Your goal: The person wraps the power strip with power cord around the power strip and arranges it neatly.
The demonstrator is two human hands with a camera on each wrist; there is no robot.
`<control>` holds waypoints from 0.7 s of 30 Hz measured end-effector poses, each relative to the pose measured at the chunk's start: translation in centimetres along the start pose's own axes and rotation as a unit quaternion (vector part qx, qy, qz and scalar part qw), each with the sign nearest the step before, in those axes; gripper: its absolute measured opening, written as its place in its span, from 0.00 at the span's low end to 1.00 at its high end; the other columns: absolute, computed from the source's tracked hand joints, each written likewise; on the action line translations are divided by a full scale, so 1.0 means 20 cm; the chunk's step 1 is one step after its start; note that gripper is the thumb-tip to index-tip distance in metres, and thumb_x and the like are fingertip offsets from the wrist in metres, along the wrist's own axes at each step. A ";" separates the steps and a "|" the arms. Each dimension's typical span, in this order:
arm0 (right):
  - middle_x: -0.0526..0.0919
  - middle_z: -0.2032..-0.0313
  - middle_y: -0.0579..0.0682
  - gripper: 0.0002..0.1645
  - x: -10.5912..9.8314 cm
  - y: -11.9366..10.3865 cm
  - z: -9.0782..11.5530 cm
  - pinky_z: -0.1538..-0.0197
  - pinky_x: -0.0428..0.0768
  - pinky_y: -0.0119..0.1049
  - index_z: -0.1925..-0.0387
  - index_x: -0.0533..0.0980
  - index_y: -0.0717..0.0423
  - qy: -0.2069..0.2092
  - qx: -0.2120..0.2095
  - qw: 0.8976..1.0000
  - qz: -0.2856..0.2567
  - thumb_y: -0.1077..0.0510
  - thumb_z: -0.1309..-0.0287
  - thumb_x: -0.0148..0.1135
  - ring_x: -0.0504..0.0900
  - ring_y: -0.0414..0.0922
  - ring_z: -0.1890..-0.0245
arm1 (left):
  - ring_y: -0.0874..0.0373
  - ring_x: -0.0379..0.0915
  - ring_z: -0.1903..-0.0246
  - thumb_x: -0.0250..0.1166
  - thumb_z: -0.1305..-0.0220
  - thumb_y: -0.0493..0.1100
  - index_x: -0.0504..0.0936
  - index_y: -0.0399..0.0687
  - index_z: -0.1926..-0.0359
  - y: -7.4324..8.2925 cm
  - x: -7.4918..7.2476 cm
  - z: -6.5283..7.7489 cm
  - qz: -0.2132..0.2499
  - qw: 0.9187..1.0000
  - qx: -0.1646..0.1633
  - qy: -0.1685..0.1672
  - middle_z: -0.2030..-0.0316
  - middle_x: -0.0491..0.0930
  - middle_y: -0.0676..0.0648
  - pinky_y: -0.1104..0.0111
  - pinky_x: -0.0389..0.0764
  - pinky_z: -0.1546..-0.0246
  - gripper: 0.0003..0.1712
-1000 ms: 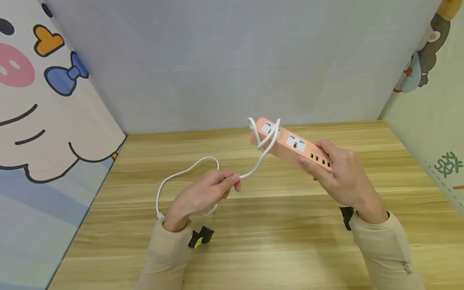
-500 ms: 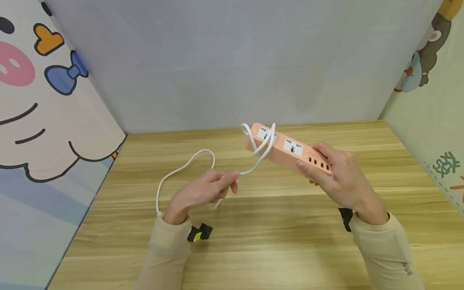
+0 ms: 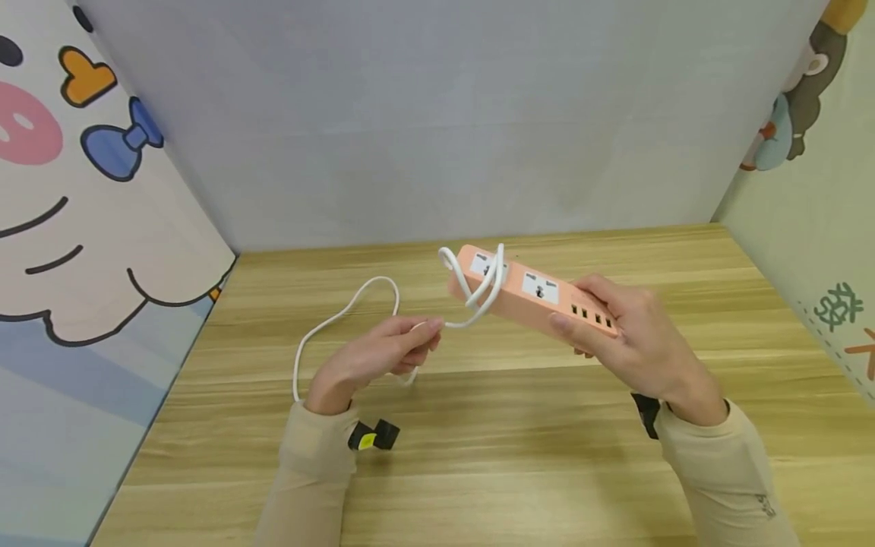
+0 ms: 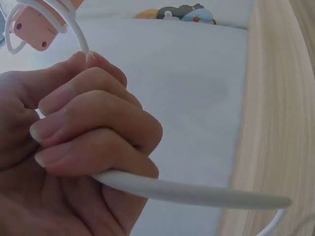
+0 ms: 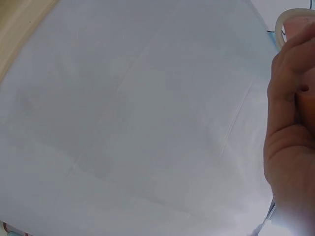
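Note:
A pink power strip with white sockets and several small USB ports is held in the air, tilted, its far end up and to the left. My right hand grips its near end, thumb along the port side. White cord loops round the strip's far end. From there it runs down to my left hand, which pinches it between thumb and index finger. In the left wrist view the other fingers curl over the cord, which leaves below the little finger. The cord's plug end is hidden behind the left sleeve.
A slack bend of cord lies on the wooden table left of the left hand. A grey-white panel stands behind the table, with cartoon-printed panels on either side.
The power strip and right hand have moved slightly left and down. The left hand has shifted a little left, and the cord bend on the table has changed shape.

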State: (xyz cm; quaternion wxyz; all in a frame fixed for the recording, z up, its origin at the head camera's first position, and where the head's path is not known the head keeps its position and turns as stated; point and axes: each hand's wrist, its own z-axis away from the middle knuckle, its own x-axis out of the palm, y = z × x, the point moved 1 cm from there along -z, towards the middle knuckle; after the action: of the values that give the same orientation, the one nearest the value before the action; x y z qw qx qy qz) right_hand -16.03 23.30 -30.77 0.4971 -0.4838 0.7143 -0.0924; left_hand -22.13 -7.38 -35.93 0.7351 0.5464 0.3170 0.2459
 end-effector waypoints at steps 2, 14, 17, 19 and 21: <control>0.80 0.79 0.42 0.12 0.01 -0.01 0.00 0.81 0.74 0.27 0.52 0.80 0.54 -0.006 -0.002 1.000 -0.003 0.62 0.37 0.66 0.77 0.33 0.83 | 0.61 0.45 0.83 0.48 0.19 0.52 0.65 0.44 0.75 -0.02 -0.01 0.00 -0.004 1.000 0.002 0.012 0.83 0.52 0.54 0.71 0.52 0.77 0.24; 0.80 0.76 0.39 0.12 0.04 -0.04 0.01 0.79 0.74 0.30 0.52 0.79 0.50 -0.060 0.003 0.998 -0.027 0.60 0.37 0.67 0.76 0.34 0.82 | 0.61 0.52 0.83 0.55 0.23 0.48 0.66 0.47 0.78 -0.08 -0.05 -0.02 0.009 0.992 -0.012 0.126 0.85 0.58 0.55 0.71 0.58 0.76 0.23; 0.80 0.76 0.39 0.10 0.04 -0.05 0.01 0.78 0.74 0.30 0.54 0.79 0.49 -0.070 0.004 0.997 -0.033 0.60 0.37 0.68 0.76 0.34 0.82 | 0.62 0.54 0.83 0.56 0.27 0.43 0.71 0.48 0.76 -0.07 -0.04 -0.03 0.023 0.988 -0.010 0.155 0.85 0.60 0.55 0.72 0.59 0.77 0.17; 0.80 0.77 0.39 0.10 0.04 -0.06 0.01 0.78 0.74 0.30 0.55 0.79 0.49 -0.074 -0.001 0.997 -0.035 0.60 0.37 0.68 0.76 0.34 0.81 | 0.63 0.55 0.83 0.57 0.30 0.41 0.75 0.48 0.74 -0.08 -0.05 -0.04 0.025 0.984 -0.012 0.175 0.85 0.61 0.56 0.72 0.58 0.78 0.13; 0.79 0.76 0.38 0.11 0.05 -0.06 0.01 0.78 0.74 0.29 0.55 0.79 0.48 -0.078 -0.010 0.996 -0.037 0.61 0.38 0.68 0.75 0.33 0.81 | 0.63 0.55 0.84 0.57 0.32 0.39 0.77 0.47 0.73 -0.08 -0.05 -0.04 0.021 0.980 -0.017 0.195 0.85 0.61 0.56 0.73 0.58 0.78 0.10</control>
State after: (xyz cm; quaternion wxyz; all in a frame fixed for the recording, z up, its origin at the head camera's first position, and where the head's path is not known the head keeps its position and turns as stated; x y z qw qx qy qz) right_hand -15.20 22.01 -30.71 0.5428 -0.5205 0.6559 -0.0649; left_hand -23.39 -7.96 -37.46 0.6627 0.4823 0.4387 0.3684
